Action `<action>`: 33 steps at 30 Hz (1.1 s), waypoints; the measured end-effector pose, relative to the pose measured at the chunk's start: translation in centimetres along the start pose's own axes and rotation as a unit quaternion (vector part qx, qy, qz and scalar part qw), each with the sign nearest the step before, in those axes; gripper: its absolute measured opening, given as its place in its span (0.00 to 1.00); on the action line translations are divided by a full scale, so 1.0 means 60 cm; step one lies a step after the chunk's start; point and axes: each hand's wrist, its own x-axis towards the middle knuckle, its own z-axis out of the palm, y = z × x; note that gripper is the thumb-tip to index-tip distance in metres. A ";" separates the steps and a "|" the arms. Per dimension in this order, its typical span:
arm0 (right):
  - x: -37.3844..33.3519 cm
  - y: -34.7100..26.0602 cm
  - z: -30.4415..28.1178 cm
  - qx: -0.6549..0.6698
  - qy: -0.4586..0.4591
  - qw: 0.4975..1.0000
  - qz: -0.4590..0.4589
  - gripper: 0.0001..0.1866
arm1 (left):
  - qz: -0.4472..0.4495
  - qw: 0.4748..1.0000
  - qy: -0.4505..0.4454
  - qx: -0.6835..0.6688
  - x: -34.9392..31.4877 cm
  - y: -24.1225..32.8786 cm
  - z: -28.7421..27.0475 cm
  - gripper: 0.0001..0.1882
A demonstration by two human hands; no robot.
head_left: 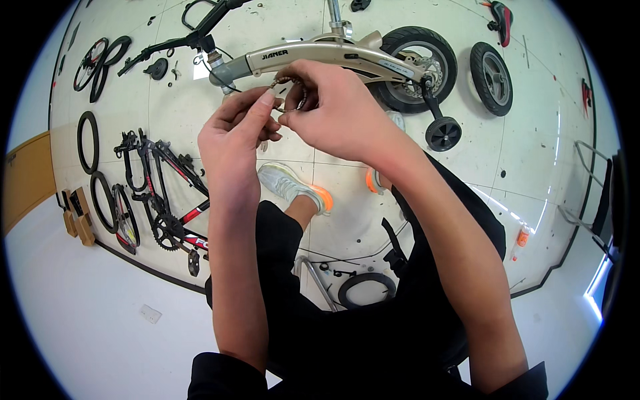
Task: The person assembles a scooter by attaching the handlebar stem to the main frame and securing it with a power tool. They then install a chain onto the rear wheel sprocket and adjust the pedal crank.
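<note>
Ring [285, 80], thin and beaded-looking, sits between my two hands in the head view, held up over the floor [347, 175] and in front of the gold bike [303, 59]. My left hand [233, 127] pinches its left side between thumb and fingers; my right hand [330, 110] pinches the other side. The fingers hide part of the loop, so I can't tell whether it is whole.

What worries me is the small grip: if one pinch slackens, or both hands pull unevenly, the ring could spring loose and drop near the shoes [283, 180], where it could roll away and be hard to find. Squeezing too hard might bend it, I'd judge.

For room, the gold bike closes off the far side, its handlebar [160, 47] jutting left; I can't judge the gap to my knuckles. A red-and-black frame [157, 180] lies left of my left forearm, and the knees [283, 233] limit a drop straight back. Bare tile opens between the shoes, and more runs rightward toward a bottle [522, 240].
</note>
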 end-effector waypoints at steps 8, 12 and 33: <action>0.001 -0.017 -0.006 0.043 -0.017 0.997 0.054 0.20 | -0.005 0.996 0.028 -0.079 0.006 -0.007 -0.011 0.11; 0.008 0.001 -0.001 0.072 0.031 0.996 0.038 0.16 | 0.001 0.997 0.025 -0.074 0.008 -0.008 -0.010 0.12; 0.009 0.000 -0.004 0.100 0.071 0.992 0.040 0.21 | 0.005 0.998 -0.053 -0.039 -0.001 0.001 0.003 0.14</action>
